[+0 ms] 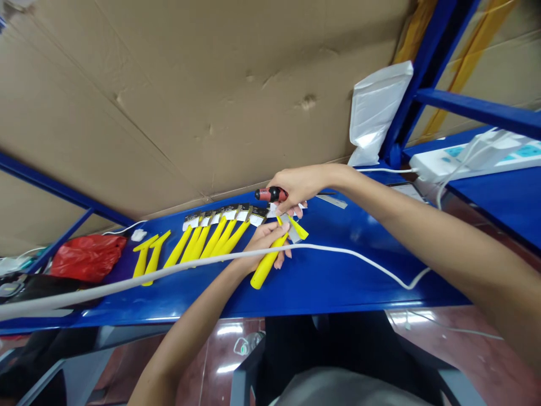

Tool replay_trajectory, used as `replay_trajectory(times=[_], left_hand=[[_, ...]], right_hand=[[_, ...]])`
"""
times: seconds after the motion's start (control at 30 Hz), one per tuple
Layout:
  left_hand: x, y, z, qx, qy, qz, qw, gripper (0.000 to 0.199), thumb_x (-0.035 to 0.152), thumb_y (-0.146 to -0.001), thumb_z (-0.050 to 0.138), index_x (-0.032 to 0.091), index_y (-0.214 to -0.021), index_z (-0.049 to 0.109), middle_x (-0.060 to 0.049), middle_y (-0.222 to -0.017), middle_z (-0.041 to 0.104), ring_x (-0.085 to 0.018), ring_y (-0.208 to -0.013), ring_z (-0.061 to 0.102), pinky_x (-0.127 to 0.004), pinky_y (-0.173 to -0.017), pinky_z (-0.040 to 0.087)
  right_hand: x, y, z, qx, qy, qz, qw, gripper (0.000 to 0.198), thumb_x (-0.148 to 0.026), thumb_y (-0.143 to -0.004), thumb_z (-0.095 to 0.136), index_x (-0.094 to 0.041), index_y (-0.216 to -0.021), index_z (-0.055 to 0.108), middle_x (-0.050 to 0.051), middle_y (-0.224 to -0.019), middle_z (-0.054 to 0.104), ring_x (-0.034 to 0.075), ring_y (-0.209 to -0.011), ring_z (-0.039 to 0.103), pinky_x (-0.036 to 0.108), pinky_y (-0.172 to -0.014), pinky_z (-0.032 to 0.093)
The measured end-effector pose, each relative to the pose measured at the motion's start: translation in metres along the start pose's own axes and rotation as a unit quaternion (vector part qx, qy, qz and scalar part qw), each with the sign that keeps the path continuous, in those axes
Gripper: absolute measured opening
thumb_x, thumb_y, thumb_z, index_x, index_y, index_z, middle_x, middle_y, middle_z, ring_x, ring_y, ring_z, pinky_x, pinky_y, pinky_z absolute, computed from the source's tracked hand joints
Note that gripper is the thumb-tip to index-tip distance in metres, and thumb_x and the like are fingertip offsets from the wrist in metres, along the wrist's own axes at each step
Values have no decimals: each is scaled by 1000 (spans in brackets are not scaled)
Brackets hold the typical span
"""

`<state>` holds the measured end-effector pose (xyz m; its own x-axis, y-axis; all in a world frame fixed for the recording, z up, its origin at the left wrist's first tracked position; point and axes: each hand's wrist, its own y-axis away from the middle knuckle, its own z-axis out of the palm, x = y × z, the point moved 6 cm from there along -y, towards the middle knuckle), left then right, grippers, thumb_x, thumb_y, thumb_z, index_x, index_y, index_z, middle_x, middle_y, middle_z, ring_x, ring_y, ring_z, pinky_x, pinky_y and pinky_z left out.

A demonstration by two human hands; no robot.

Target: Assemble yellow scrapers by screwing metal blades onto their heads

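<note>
Grips a yellow-handled scraper (264,272) at a slant over the blue tabletop (329,285), pinching it near the metal head between thumb and fingers of the left hand (262,239). Now look at the right hand (291,183): closes around a red-and-black screwdriver (274,195), pointing its shaft rightward, and reaches fingertips right up to the scraper's head; can't tell whether pressing on it. Swing left, and find a row of yellow-handled scrapers (214,237) with black-and-white labels at the top ends. Further along, spot two yellow T-shaped handles (154,258), then a red plastic bag (88,256). Follow a white cable (313,246) across the view, passing in front of the left wrist. Over right, see a white packet (376,113) leaning upright near a white power strip (442,164). Behind it all, catch a cardboard wall (211,101).
</note>
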<state>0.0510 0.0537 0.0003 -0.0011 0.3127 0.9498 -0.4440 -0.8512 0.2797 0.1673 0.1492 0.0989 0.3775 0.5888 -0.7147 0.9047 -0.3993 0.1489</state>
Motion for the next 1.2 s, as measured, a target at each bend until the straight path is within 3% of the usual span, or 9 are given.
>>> replay_trajectory(times=[0.17, 0.27, 0.37, 0.57, 0.73, 0.87, 1.0, 1.1, 1.2], left_hand=[[-3, -2, 2, 17, 14, 8, 1000, 50, 60, -89, 86, 17, -101, 64, -2, -61, 72, -14, -34, 57, -21, -32, 40], [-2, -2, 0, 40, 33, 23, 998, 47, 55, -86, 90, 17, -92, 64, -1, -61, 70, -11, -35, 56, -20, -34, 40], [-3, -3, -2, 38, 48, 38, 997, 45, 52, -86, 90, 15, -86, 65, -2, -64, 71, -10, -37, 56, -20, -35, 41], [-6, -5, -4, 34, 54, 54, 996, 46, 53, -85, 92, 13, -82, 69, -2, -62, 69, -10, -37, 55, -21, -36, 42], [-4, -5, -5, 15, 56, 56, 997, 51, 55, -85, 90, 15, -66, 64, -2, -49, 61, -10, -32, 49, -21, -34, 37], [1, -5, -10, -1, 108, 77, 991, 54, 53, -88, 86, 16, -60, 58, 1, -44, 54, -8, -28, 43, -20, -31, 33], [2, -2, -15, 0, 143, 79, 987, 51, 51, -88, 88, 17, -64, 58, 1, -47, 56, -9, -28, 43, -20, -30, 32], [2, 2, -20, 33, 141, 70, 987, 52, 52, -90, 86, 16, -64, 58, 1, -46, 55, -9, -29, 45, -19, -32, 33], [3, 3, -23, 72, 117, 65, 988, 50, 51, -92, 86, 17, -67, 59, 2, -46, 55, -9, -31, 47, -20, -36, 37]], right_hand=[[-6, 8, 5, 30, 44, 21, 998, 30, -43, -96, 80, -21, -95, 59, -1, -69, 75, 18, -57, 72, 27, -57, 49], [-11, 24, 2, 139, 108, 5, 984, 32, -48, -99, 77, -21, -102, 61, 0, -76, 75, 15, -58, 67, 27, -59, 42], [-8, 47, 6, 259, 166, 2, 951, 44, -60, -98, 77, -21, -116, 63, 3, -88, 76, 19, -70, 66, 28, -64, 39], [18, 69, 42, 317, 183, 48, 929, 55, -63, -109, 59, -22, -146, 53, 12, -114, 80, 27, -89, 72, 32, -73, 40], [28, 68, 62, 275, 247, 63, 927, 44, -57, -114, 47, -21, -132, 63, 14, -104, 81, 27, -82, 73, 34, -65, 30], [27, 64, 79, 213, 256, 37, 942, 34, -50, -111, 53, -22, -121, 69, 12, -94, 81, 26, -73, 71, 34, -62, 26], [23, 56, 98, 171, 249, 15, 953, 39, -58, -110, 56, -24, -111, 73, 9, -90, 80, 25, -71, 71, 34, -62, 32], [20, 50, 110, 139, 226, -13, 964, 51, -72, -105, 59, -23, -98, 73, 9, -94, 78, 26, -79, 73, 35, -64, 40], [18, 48, 115, 138, 225, -47, 963, 52, -73, -103, 63, -22, -90, 70, 9, -92, 75, 27, -83, 72, 37, -66, 46]])
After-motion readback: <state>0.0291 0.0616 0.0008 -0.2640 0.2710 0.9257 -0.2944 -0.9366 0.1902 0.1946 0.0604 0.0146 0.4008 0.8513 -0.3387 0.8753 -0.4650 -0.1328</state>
